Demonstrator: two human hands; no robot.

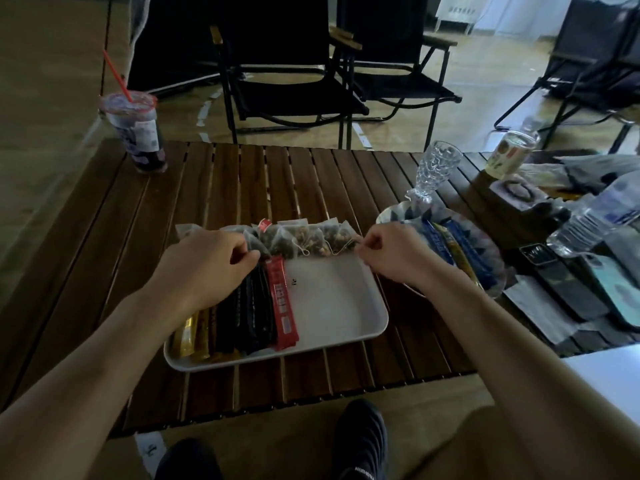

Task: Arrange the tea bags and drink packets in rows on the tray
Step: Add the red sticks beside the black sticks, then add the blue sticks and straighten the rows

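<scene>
While the tea bags are lying in a row along the far edge of the white tray, the left hand is pinching the row's left end and the right hand its right end, seemingly straightening it. Stick packets are filling the near row from the left. Next, probably, the right hand is letting go and fetching the blue packets waiting on the patterned plate beside the tray.

You see a white tray, gold, black and red packets, and blue packets to the right.
</scene>
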